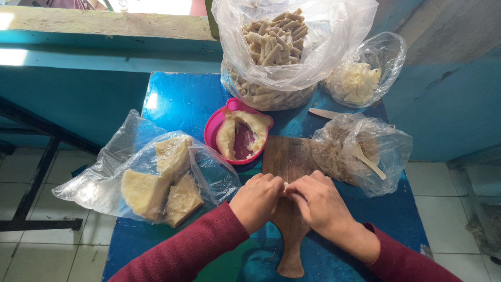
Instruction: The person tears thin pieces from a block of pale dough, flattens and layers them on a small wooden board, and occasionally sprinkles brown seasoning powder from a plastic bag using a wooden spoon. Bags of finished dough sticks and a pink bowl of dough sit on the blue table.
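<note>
Both hands meet over a wooden cutting board (288, 172) on the blue table (177, 99), each arm in a dark red sleeve (193, 248). Left hand (257, 201) and right hand (319, 203) are curled inward, fingers (271, 184) closed together around a small pale piece of dough (285, 185) pinched between the fingertips of both hands. Only a sliver of this piece is visible; its shape cannot be determined.

Left of the board, an open clear plastic bag (104, 183) contains several large pale yellow wedge-shaped blocks (156, 188). Directly behind the board stands a pink bowl (214, 128) holding pale dough sheets pressed against its wall. Right of the board lies a crumpled clear bag (376, 143) with a pale plastic spoon (368, 161) resting inside. A knife blade (324, 113) lies on the table just behind that bag.

At the table's far edge, a large clear bag (318, 47) is filled with pale rolled sticks (274, 39). Beside it, to the right, a smaller bag (389, 57) holds thin pale wrappers (355, 81).
</note>
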